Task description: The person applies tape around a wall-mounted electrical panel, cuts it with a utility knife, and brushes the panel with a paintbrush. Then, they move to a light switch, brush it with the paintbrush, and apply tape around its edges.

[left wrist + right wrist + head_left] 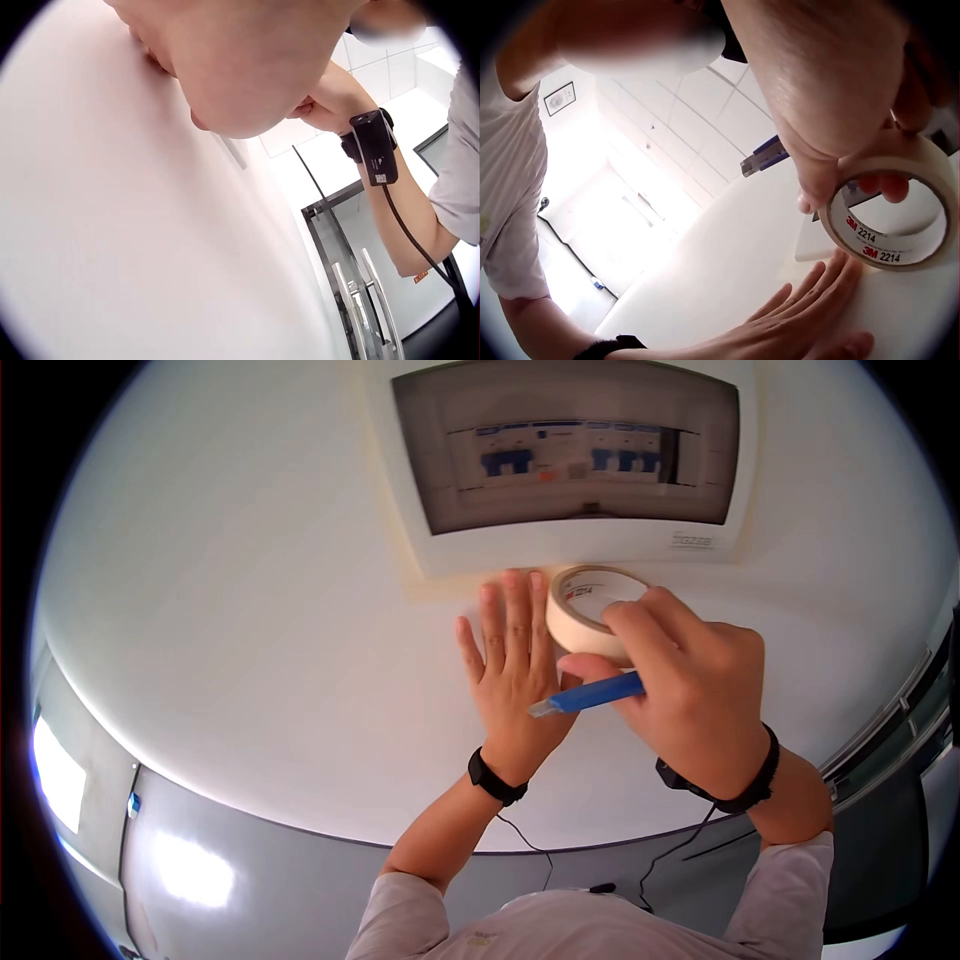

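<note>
My left hand (520,670) lies flat against the white wall, fingers straight and pointing up, fingertips right at the lower edge of a breaker box (590,545). Beside it, my right hand (700,680) grips a roll of masking tape (578,632), fingers reaching into its core and thumb on the outside. The same hand also holds a blue utility knife (600,692), its tip pointing left across the left thumb. In the right wrist view, "3M 2214" is printed inside the tape roll (885,255). A pale yellowish band of tape (432,586) borders the box's lower left corner.
The box has a dark tinted cover (560,500) over a row of blue switches (625,460). Thin cables (680,848) hang from both wrist straps. A glass door with metal handles (375,292) shows in the left wrist view.
</note>
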Available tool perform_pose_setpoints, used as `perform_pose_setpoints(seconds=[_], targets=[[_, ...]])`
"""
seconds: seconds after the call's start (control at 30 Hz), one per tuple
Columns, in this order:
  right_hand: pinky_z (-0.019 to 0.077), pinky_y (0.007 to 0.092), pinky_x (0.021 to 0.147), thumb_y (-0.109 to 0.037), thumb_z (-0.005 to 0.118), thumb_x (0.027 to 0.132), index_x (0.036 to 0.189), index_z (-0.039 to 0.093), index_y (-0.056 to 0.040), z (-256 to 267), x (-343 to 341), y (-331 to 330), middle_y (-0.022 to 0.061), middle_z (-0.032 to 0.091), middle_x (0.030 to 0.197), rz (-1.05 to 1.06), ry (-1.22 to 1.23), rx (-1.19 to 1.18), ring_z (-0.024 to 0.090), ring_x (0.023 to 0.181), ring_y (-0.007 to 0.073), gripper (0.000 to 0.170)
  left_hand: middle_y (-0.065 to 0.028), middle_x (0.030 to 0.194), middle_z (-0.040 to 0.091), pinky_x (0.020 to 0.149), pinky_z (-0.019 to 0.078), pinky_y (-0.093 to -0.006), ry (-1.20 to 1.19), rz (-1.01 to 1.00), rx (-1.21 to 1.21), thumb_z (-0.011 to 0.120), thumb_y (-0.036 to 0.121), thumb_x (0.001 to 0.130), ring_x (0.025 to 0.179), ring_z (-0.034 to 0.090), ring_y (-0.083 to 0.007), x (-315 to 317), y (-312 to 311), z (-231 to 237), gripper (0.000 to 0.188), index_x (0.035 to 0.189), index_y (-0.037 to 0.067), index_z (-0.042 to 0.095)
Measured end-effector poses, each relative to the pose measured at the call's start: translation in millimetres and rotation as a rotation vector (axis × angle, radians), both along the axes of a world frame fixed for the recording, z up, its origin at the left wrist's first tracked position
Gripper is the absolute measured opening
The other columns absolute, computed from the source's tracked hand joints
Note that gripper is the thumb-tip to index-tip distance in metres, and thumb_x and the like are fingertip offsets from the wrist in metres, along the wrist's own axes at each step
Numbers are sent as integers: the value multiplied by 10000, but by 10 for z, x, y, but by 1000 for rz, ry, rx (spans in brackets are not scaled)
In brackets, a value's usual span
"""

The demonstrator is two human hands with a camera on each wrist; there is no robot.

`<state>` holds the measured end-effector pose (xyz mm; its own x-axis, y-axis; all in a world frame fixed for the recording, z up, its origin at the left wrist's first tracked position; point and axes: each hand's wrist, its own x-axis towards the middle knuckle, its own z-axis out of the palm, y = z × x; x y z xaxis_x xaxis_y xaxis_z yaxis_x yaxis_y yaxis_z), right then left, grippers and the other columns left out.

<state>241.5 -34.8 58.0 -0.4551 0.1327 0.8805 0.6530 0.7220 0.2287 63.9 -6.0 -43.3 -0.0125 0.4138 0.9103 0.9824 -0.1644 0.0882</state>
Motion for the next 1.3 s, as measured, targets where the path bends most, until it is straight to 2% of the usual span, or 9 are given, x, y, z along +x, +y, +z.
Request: perform_pose_setpoints(seconds=[0.1,0.37,0.57,0.63,0.73,0.87,1.1,1.17,1.3], targets=[[508,331,480,-521,902,844,964,689,-72,-7,-16,23,42,685,837,14,-6,12,675,551,219,510,-289,1812,207,1339,72,-642,12,16,-32,640,399,1067,1697,145,-469,32,-15,-7,716,1683,84,452],[525,343,509,-479,978,775,926,669,-80,72,146,212,44,699,852,149,-43,-115,679,561,208,526,-282,1799,255,1345,101,-623,-8,156,58,622,409,1068,1697,179,-439,139,84,-11,711,1686,93,465],[561,405,663,-417,950,811,1059,726,-52,201,404,636,75,721,940,539,-194,-331,714,742,314,495,-301,1792,251,1338,105,-638,27,215,33,619,385,1062,1688,175,-473,107,-7,29,722,1690,74,445],[600,352,818,-263,999,752,1150,732,-16,219,443,794,130,742,1179,702,-363,-383,745,1008,313,539,-302,1794,244,1338,87,-644,20,196,11,624,387,1055,1685,171,-485,101,-54,50,742,1695,66,428],[571,443,814,-265,890,886,1090,714,-29,153,387,977,121,743,987,903,-295,-485,712,931,387,358,-310,1793,247,1335,110,-635,15,157,48,692,240,1006,1679,175,-510,75,-24,31,719,1652,34,453],[573,450,800,-196,871,888,1098,697,-32,215,473,921,136,753,1010,794,-320,-274,720,918,389,318,-311,1793,242,1334,122,-644,32,175,60,683,218,1007,1678,171,-514,72,-29,49,731,1665,27,428],[569,456,721,-158,867,872,1076,695,-53,373,956,569,141,757,947,544,-289,-345,726,848,392,287,-302,1804,213,1338,143,-623,44,248,54,656,375,1072,1682,166,-494,79,-62,93,821,1745,60,304],[568,379,729,-35,847,833,1053,684,18,457,1185,472,197,720,912,433,-321,-507,707,807,398,279,-295,1806,215,1342,138,-611,55,262,40,613,431,1105,1686,166,-481,80,-62,89,797,1745,66,309],[559,442,730,-116,814,883,1051,703,-24,621,1434,320,158,747,958,234,-450,-509,713,840,407,222,-290,1806,218,1344,132,-607,37,242,39,578,433,1125,1685,166,-483,76,-67,94,767,1746,72,310]])
